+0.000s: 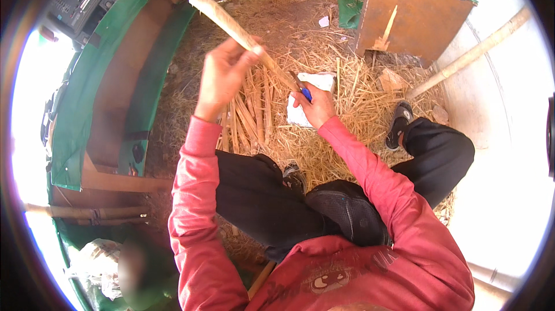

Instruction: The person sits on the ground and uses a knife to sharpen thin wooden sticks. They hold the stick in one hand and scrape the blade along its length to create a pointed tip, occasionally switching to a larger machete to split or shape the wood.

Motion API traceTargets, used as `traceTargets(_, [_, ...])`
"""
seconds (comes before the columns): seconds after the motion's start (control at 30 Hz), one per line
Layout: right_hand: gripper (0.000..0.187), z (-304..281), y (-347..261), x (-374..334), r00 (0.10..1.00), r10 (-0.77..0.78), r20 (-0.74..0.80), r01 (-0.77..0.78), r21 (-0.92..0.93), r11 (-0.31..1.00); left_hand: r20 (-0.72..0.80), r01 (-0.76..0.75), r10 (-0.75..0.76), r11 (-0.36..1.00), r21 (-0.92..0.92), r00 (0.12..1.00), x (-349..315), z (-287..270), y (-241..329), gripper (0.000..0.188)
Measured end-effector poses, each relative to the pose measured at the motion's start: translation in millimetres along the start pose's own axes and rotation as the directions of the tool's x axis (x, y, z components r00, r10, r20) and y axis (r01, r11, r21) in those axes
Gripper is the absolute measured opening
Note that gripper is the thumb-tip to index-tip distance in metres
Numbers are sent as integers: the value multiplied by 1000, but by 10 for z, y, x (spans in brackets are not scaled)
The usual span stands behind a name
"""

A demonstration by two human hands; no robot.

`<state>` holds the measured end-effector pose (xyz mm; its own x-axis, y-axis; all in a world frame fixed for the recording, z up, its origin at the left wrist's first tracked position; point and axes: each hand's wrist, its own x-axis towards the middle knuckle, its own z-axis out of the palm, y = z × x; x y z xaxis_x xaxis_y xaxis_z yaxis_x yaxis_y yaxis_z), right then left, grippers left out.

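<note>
My left hand (222,77) is closed around the middle of a long pale split stick (222,17), which looks like bamboo. The stick slants from the upper left down toward my right hand (318,106). That hand grips a knife with a blue handle (306,94); its dark blade (296,80) lies against the stick's lower end. Just beneath my right hand is a white block (298,113), partly covered by the hand. Several similar split sticks (251,115) lie side by side on the ground below my left hand.
Loose straw (324,152) covers the ground between my legs. A brown board (413,13) stands at the far right, with a round pole (471,51) leaning nearby. Green sheeting (153,91) and boards line the left side; a black device (78,4) sits beyond them.
</note>
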<state>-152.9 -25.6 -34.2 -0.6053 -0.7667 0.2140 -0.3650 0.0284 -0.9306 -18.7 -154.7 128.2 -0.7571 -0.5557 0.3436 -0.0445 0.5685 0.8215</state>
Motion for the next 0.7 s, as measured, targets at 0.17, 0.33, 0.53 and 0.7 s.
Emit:
traceTargets(0.17, [27,173,679,-108,997,-62,-40,60,-47,997,-164,-76,69,997,-33,984,-179,-87,218,39])
traceTargets(0.33, [33,294,933,-125,999,-18,-46,11,-131,991,-179,-26,17,999,-45,984,-354,-22,204,35])
traceTargets(0.53, [25,196,1337,-368,984,93,-154,-106,-77,991,-275,-34,77,987,159,958,-497,215,-82,26])
traceTargets(0.7, [29,-221,810,-550,789,446,424,-615,521,593,-271,7,67,965,263,960,-689,434,-131,21])
